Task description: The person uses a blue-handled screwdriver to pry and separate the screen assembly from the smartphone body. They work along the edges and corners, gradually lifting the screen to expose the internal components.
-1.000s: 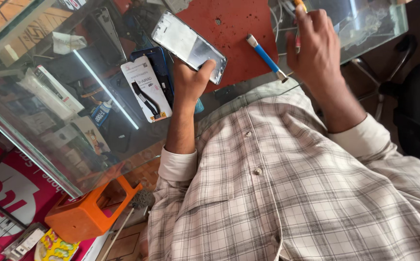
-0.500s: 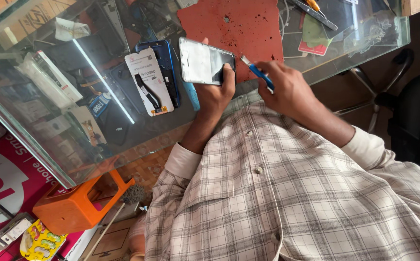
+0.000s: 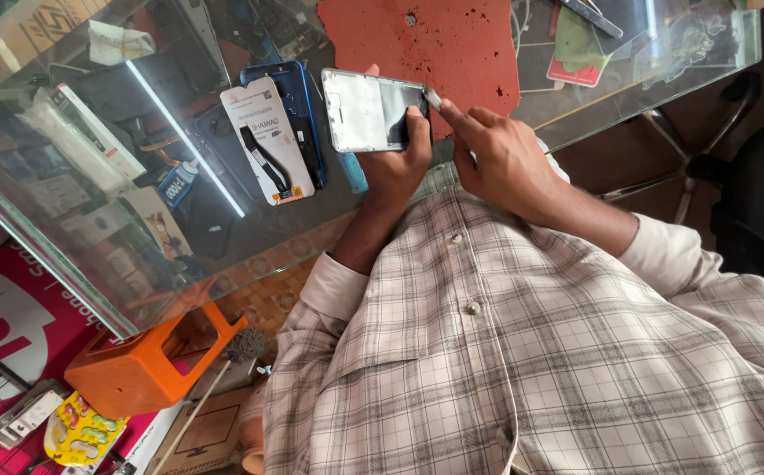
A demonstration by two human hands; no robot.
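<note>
From my remote station, the head camera looks down over a plaid shirt (image 3: 522,352) to a glass-topped bench (image 3: 91,264), where the left hand (image 3: 399,163) holds an opened phone frame (image 3: 373,110) just above the glass, near the bench's front edge and beside the lower edge of a red work mat (image 3: 435,44). The left grip is closed around the frame's lower right side, fingers wrapped behind it and the thumb lying across its face, so the frame sits flat toward the camera with its pale inner panel on the left and a dark area on the right. The right hand (image 3: 505,163) is drawn up just beside it, its grip pinched tight on a thin tool (image 3: 434,98) whose pale tip meets the frame's upper right corner; I cannot tell what kind of tool it is, since the fingers hide most of it. To the left of the frame, a white card with a black ribbon part (image 3: 267,141) lies over a blue phone shell (image 3: 303,114) on the glass, touching it. A small bottle with a blue label (image 3: 177,185) shows further left under the glass. At the far right of the bench lies a green and red card (image 3: 575,53). Below the bench edge, an orange plastic box (image 3: 135,369) rests on the floor.
</note>
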